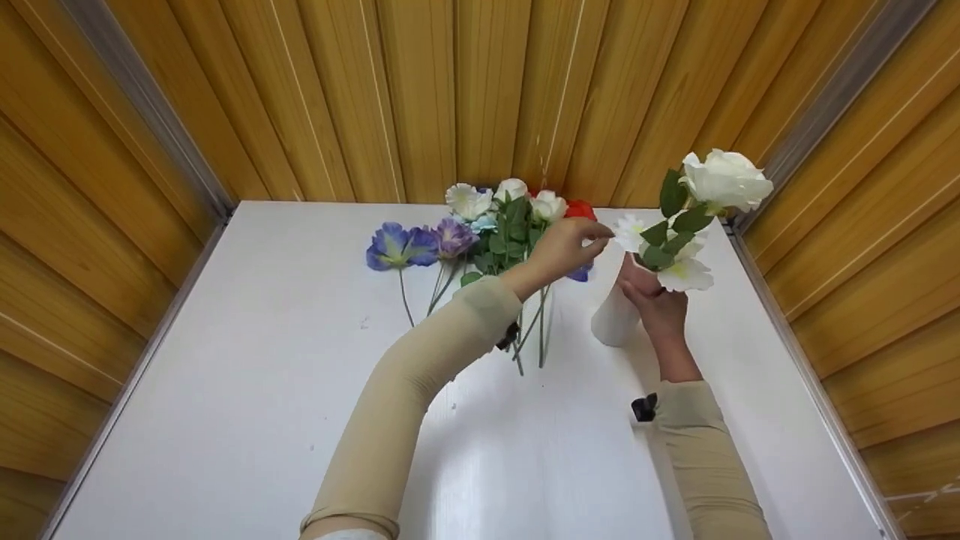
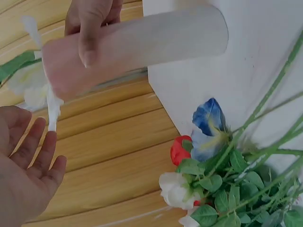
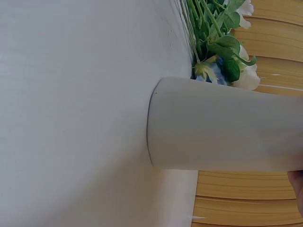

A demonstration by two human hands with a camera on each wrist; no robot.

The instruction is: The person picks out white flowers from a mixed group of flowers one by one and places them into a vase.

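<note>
Nearest us: white table [image 1: 262,360]. R hand [image 1: 661,304] grips vase [image 1: 613,319] nr its mouth, thumb one side; vase stands on table. L hand [image 1: 564,249]: fingers extended, slightly apart, tips at white flwrs [image 1: 726,180] in vase. Beyond L wrist, we note mixed flwrs [image 1: 506,232], then wood-look wall [image 1: 420,97].

Below the fingers [image 2: 43,152] we see a white tabletop [image 1: 225,390], with a pale sheen of light nearer us. Beyond the fingers, we face a back wall [image 1: 416,97] of golden-brown, wood-look boards; a left wall [image 1: 67,262] and right wall [image 1: 885,300] flank them, with grey corner strips [image 1: 832,105] farther back.
</note>
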